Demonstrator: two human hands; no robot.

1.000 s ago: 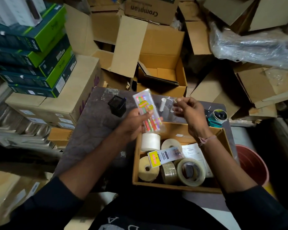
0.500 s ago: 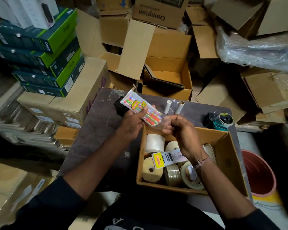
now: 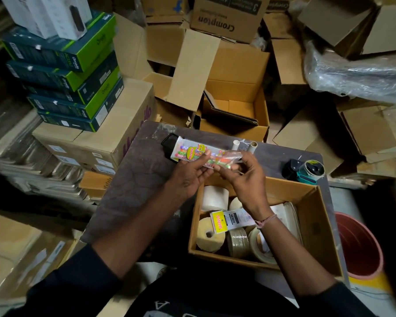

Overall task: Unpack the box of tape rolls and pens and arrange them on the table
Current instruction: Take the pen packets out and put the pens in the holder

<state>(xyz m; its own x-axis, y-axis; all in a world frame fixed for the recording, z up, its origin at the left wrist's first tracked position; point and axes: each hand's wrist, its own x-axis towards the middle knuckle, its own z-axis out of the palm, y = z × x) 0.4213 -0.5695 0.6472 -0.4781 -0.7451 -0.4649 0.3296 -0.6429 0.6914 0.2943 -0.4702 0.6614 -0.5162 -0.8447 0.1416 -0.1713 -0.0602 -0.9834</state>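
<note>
Both hands hold a clear packet of coloured pens [image 3: 193,152] level above the dark table [image 3: 135,175]. My left hand [image 3: 188,175] grips its middle from below. My right hand [image 3: 242,177] pinches its right end. Below them stands the open cardboard box [image 3: 316,227], holding white and cream tape rolls [image 3: 215,197], clear tape rolls [image 3: 238,242] and a yellow-labelled Totem packet [image 3: 229,220]. Papers lie under my right wrist.
On the table's far side are a black holder [image 3: 167,139], two short tubes [image 3: 244,145] and a teal tape dispenser [image 3: 306,171]. Stacked green boxes [image 3: 64,72] and cartons crowd the left and back. A red bucket [image 3: 361,245] stands to the right.
The pen packet has turned from upright to lying level. My right hand came in from beside the tubes and took hold of the packet's right end.
</note>
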